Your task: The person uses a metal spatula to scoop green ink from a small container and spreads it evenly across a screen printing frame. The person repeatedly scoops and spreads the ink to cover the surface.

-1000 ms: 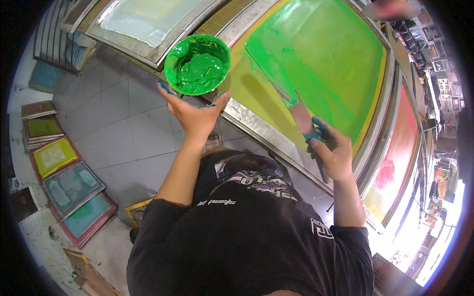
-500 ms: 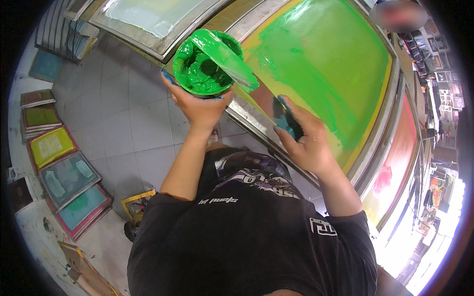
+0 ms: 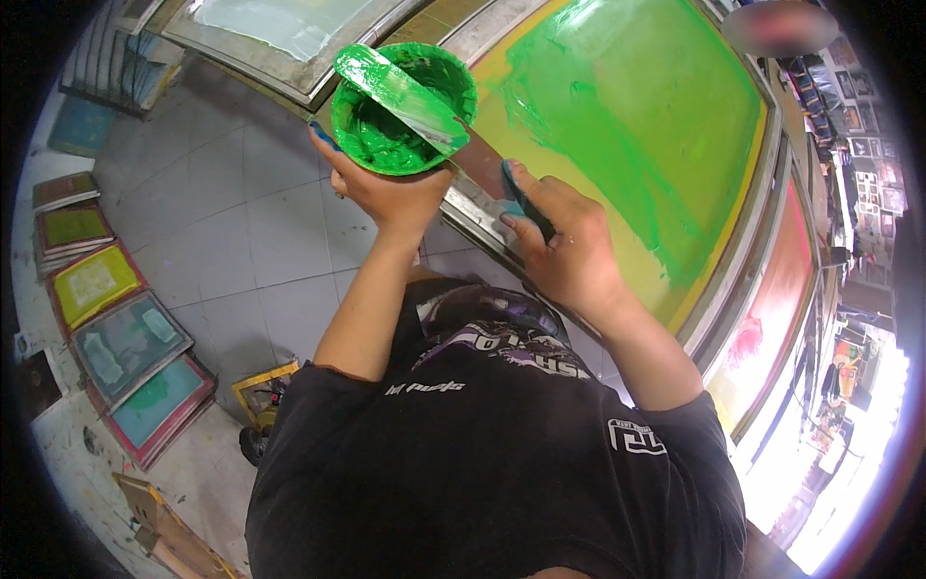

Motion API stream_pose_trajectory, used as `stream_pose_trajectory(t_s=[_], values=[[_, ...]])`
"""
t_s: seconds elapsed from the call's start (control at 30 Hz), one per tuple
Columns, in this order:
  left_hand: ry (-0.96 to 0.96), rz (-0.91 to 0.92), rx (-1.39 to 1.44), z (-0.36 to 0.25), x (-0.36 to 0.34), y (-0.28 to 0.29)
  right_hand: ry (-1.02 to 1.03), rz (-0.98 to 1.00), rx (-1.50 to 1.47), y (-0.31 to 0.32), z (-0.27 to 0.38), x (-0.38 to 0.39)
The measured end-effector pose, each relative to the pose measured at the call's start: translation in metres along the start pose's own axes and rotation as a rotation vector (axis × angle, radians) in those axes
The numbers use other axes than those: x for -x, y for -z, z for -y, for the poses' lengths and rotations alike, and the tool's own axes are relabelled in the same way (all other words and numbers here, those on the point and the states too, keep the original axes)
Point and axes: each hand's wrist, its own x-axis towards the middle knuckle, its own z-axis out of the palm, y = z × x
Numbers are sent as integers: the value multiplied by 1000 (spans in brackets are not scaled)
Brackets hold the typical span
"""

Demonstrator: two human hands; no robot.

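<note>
My left hand is wrapped round the lower side of a round tub, whose walls are coated with thick green ink. In my right hand is the dark handle of an ink spatula. Its broad flat blade lies slantwise over the tub's mouth, green ink covering most of it, with a brownish bare stretch near the handle. Beyond both hands is a framed printing screen with green ink smeared over its yellowish mesh. Blue stains mark fingers of both hands.
Another framed screen with pale ink stands at the upper left, a pink-smeared screen at the right. Several small frames lean along the left side by the grey tiled floor. A yellow-framed object sits low on the floor.
My right hand has moved left and slightly up, carrying the spatula further across the tub's mouth. The tub has shifted and tilted slightly in my left hand.
</note>
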Motion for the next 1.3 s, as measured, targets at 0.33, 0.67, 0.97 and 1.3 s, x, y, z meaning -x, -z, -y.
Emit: stream_pose_trajectory(t_s=[0.33, 0.67, 0.97, 1.3], values=[[67, 12, 65, -2, -2, 1, -137, 88, 23, 18, 2, 23], [26, -8, 156, 6, -2, -4, -271, 190, 64, 50, 2, 53], [16, 12, 156, 6, -2, -3, -298, 186, 117, 76, 12, 75], [-16, -22, 94, 3, -2, -4, -428, 144, -276, 99, 2, 84]])
